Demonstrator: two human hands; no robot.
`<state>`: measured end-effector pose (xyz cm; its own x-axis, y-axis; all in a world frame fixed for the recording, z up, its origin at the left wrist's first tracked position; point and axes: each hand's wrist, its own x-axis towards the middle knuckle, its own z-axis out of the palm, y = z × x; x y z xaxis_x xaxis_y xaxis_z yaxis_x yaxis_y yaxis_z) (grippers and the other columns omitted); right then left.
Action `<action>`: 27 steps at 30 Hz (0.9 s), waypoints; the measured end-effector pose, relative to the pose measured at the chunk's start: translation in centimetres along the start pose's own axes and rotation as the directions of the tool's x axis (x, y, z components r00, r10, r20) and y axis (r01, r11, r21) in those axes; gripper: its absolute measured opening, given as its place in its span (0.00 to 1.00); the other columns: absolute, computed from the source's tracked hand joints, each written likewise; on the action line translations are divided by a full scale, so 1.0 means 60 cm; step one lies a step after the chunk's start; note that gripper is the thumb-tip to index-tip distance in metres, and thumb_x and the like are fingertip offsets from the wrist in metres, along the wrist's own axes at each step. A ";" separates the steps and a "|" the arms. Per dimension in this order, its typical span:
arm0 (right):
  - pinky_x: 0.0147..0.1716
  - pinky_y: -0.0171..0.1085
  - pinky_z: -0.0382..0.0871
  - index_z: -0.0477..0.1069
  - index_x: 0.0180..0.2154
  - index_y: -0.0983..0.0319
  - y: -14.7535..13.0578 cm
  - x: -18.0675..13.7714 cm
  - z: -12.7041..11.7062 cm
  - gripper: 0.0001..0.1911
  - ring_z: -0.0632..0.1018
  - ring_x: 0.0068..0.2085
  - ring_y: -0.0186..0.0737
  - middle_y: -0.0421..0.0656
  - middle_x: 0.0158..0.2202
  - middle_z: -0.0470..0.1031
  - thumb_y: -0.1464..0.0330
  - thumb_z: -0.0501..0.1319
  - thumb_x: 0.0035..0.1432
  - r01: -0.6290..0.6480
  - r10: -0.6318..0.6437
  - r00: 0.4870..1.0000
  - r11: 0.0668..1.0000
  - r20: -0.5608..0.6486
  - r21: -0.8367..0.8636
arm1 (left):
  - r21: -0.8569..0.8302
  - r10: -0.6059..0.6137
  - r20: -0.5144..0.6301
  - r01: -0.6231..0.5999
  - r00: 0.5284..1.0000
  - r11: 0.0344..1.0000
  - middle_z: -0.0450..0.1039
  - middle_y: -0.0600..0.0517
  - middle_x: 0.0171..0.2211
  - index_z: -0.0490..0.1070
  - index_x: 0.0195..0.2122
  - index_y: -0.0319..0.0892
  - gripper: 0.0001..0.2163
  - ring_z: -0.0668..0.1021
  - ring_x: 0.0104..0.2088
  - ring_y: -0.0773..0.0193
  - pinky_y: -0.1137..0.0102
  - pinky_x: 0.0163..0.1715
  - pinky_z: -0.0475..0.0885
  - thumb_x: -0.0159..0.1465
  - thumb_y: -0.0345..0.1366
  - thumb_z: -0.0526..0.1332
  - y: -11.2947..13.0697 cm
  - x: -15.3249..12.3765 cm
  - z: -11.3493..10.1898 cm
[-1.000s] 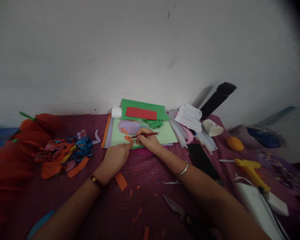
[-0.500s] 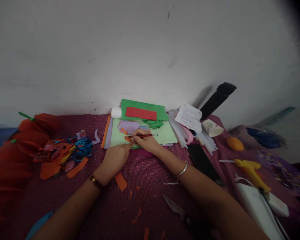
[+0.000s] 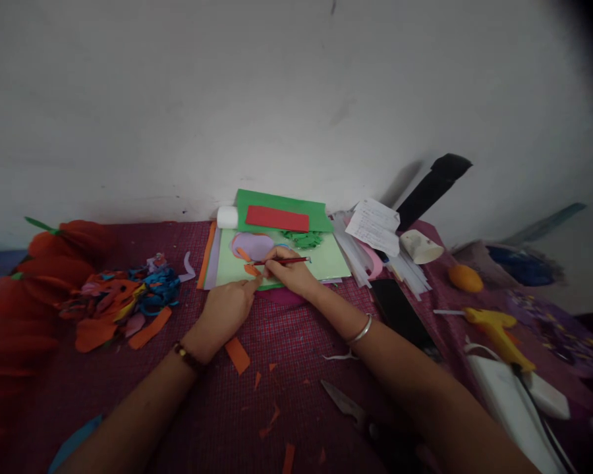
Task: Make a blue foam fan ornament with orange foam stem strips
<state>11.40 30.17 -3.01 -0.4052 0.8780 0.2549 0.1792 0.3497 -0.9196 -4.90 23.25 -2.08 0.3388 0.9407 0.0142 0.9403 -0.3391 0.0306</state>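
Observation:
My right hand (image 3: 290, 273) is closed round a red pencil (image 3: 282, 261) whose tip rests on a small orange paper piece (image 3: 251, 269). That piece lies on a light green sheet (image 3: 326, 263) beside a lilac cut-out (image 3: 253, 245). My left hand (image 3: 226, 309) rests on the maroon cloth with its fingers curled. One fingertip presses the sheet's near edge just below the orange piece.
Dark green and red paper (image 3: 277, 217) and a white roll (image 3: 226, 216) lie behind the sheet. A heap of coloured scraps (image 3: 128, 303) is at the left. Scissors (image 3: 348, 408), a phone (image 3: 400, 316), a yellow glue gun (image 3: 497, 329) and glue sticks (image 3: 356, 257) are at the right.
The pencil tip has slid a little to the left over the orange piece. My left hand has stayed in place at the sheet's edge.

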 end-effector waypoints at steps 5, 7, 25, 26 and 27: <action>0.26 0.32 0.63 0.65 0.26 0.61 -0.001 0.000 -0.001 0.07 0.70 0.25 0.33 0.36 0.21 0.70 0.76 0.54 0.53 -0.006 0.006 1.000 1.000 -0.003 -0.010 | 0.005 -0.012 0.009 0.012 1.000 1.000 0.79 0.45 0.42 0.66 0.58 0.46 0.20 0.81 0.36 0.54 0.65 0.30 0.71 0.68 0.31 0.46 0.001 0.000 0.000; 0.27 0.32 0.62 0.65 0.25 0.61 0.000 0.001 0.000 0.07 0.70 0.25 0.33 0.36 0.21 0.70 0.77 0.54 0.52 -0.004 0.003 1.000 1.000 -0.009 -0.030 | 0.006 -0.015 0.009 0.015 1.000 1.000 0.79 0.45 0.43 0.66 0.58 0.45 0.20 0.81 0.37 0.55 0.65 0.31 0.71 0.67 0.31 0.47 0.000 0.000 0.000; 0.29 0.32 0.65 0.70 0.28 0.63 -0.007 0.005 0.003 0.05 0.72 0.28 0.34 0.38 0.25 0.73 0.74 0.56 0.53 -0.015 0.013 0.999 0.999 0.048 0.037 | -0.006 0.002 0.014 -0.002 1.000 1.000 0.79 0.44 0.41 0.67 0.57 0.44 0.19 0.80 0.35 0.54 0.65 0.31 0.70 0.67 0.31 0.47 0.002 0.000 -0.006; 0.29 0.33 0.65 0.69 0.28 0.63 -0.006 0.004 0.001 0.05 0.72 0.27 0.34 0.38 0.24 0.72 0.74 0.55 0.53 -0.021 0.019 0.999 0.998 0.038 0.051 | -0.003 0.002 0.013 -0.002 1.000 1.000 0.79 0.44 0.41 0.66 0.58 0.44 0.19 0.80 0.35 0.54 0.66 0.31 0.70 0.67 0.31 0.47 0.002 0.000 -0.005; 0.28 0.33 0.65 0.69 0.29 0.62 -0.005 0.003 -0.001 0.05 0.72 0.26 0.34 0.37 0.23 0.72 0.73 0.54 0.54 -0.030 0.028 0.999 0.998 0.021 0.064 | -0.001 0.000 0.012 0.000 1.000 1.000 0.79 0.44 0.42 0.66 0.58 0.44 0.20 0.80 0.36 0.54 0.66 0.31 0.70 0.67 0.31 0.47 0.001 0.000 -0.004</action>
<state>11.33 30.26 -2.68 -0.4191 0.8803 0.2223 0.1335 0.3019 -0.9439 -4.84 23.24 -1.83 0.3394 0.9406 0.0025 0.9401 -0.3393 0.0318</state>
